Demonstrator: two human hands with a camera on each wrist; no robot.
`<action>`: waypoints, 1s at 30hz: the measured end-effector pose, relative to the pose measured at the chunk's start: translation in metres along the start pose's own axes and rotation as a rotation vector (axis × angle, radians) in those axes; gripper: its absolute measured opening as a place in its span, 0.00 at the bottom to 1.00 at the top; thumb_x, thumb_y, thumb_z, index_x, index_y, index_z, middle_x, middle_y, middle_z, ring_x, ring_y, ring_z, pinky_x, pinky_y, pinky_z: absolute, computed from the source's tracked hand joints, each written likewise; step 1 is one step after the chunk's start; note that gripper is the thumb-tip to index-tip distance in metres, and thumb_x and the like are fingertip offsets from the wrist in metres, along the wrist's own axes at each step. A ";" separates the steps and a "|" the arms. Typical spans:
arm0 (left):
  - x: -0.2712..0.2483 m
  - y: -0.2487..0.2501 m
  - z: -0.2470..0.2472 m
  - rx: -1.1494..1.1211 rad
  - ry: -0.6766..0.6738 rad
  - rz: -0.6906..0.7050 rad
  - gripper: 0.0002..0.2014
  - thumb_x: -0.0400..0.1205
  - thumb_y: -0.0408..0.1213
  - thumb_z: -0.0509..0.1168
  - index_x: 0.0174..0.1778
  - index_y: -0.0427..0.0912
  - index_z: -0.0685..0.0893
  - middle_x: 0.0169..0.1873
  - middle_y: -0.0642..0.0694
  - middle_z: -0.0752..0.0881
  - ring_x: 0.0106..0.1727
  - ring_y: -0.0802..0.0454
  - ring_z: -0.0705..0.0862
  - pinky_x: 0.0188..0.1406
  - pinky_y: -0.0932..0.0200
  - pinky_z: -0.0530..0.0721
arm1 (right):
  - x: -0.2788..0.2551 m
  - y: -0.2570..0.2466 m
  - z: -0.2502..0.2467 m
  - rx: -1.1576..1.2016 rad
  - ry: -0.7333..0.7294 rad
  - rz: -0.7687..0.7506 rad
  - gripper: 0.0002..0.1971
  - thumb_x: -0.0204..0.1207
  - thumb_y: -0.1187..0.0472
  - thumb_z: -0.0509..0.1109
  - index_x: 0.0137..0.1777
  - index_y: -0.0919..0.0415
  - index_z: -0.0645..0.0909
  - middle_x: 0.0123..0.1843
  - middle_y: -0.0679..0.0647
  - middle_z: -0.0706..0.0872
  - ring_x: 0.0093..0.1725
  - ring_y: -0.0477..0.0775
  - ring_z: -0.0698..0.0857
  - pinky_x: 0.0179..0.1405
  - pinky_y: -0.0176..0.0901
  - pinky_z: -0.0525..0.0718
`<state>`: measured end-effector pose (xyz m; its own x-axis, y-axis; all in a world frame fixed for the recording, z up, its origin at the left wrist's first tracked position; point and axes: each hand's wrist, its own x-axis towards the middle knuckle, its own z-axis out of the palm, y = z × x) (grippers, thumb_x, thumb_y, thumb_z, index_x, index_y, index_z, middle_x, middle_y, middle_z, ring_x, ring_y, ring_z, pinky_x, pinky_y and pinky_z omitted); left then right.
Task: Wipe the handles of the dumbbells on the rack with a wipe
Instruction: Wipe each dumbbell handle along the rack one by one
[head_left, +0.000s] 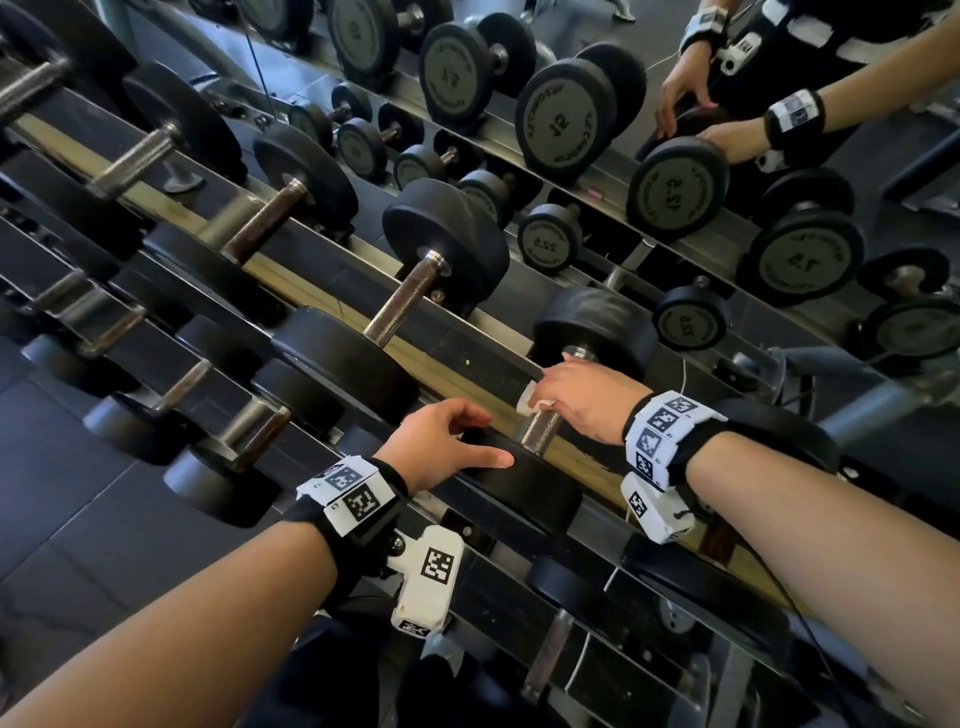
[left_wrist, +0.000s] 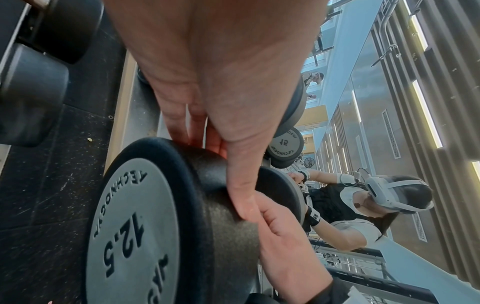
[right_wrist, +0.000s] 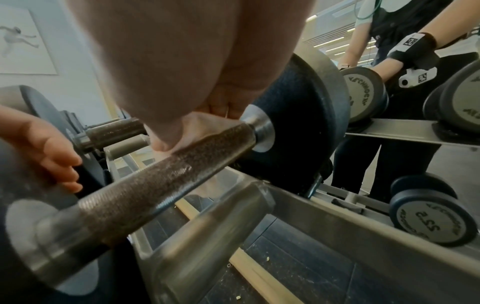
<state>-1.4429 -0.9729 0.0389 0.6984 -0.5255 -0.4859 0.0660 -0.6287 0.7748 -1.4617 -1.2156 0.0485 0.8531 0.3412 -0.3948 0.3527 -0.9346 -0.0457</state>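
Observation:
A 12.5 kg dumbbell (head_left: 524, 493) lies on the top rack row, at the right. My left hand (head_left: 441, 441) holds its near head (left_wrist: 132, 226), with the thumb along one side and the fingers (right_wrist: 59, 160) curled over the inner rim. My right hand (head_left: 582, 400) grips the upper part of the knurled metal handle (head_left: 540, 436) through a white wipe (head_left: 529, 401). In the right wrist view the wipe (right_wrist: 205, 125) is pressed between the palm and the handle (right_wrist: 166, 174), close to the far head (right_wrist: 298, 127). Most of the wipe is hidden under the hand.
Several more black dumbbells (head_left: 441, 244) lie along the sloped rack rails (head_left: 332, 270) to the left, and smaller ones sit on the row below (head_left: 218, 483). A mirror behind the rack (head_left: 675, 187) repeats the dumbbells and my arms. Dark rubber floor is at the lower left.

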 end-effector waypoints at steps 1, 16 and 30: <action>0.000 0.000 0.000 -0.002 -0.001 -0.001 0.29 0.70 0.51 0.79 0.67 0.55 0.81 0.63 0.58 0.82 0.66 0.59 0.77 0.62 0.61 0.72 | 0.000 -0.002 -0.001 -0.008 0.000 0.000 0.16 0.83 0.62 0.64 0.69 0.54 0.79 0.68 0.50 0.82 0.73 0.51 0.76 0.84 0.45 0.55; 0.000 0.000 -0.001 -0.007 -0.014 -0.010 0.29 0.69 0.54 0.79 0.65 0.57 0.81 0.62 0.59 0.82 0.66 0.58 0.78 0.60 0.61 0.73 | 0.009 -0.007 -0.007 0.269 0.087 0.071 0.16 0.79 0.70 0.66 0.62 0.54 0.85 0.59 0.54 0.86 0.63 0.55 0.83 0.71 0.52 0.76; -0.001 0.002 -0.003 0.011 -0.013 -0.002 0.30 0.68 0.54 0.80 0.65 0.56 0.81 0.60 0.60 0.83 0.64 0.60 0.79 0.59 0.63 0.73 | -0.001 -0.006 -0.012 0.827 0.176 0.193 0.14 0.87 0.54 0.59 0.49 0.49 0.86 0.50 0.49 0.89 0.54 0.45 0.86 0.66 0.49 0.81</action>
<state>-1.4415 -0.9715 0.0419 0.6888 -0.5320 -0.4925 0.0588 -0.6361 0.7694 -1.4599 -1.2091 0.0595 0.9403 0.1155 -0.3201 -0.1393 -0.7276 -0.6717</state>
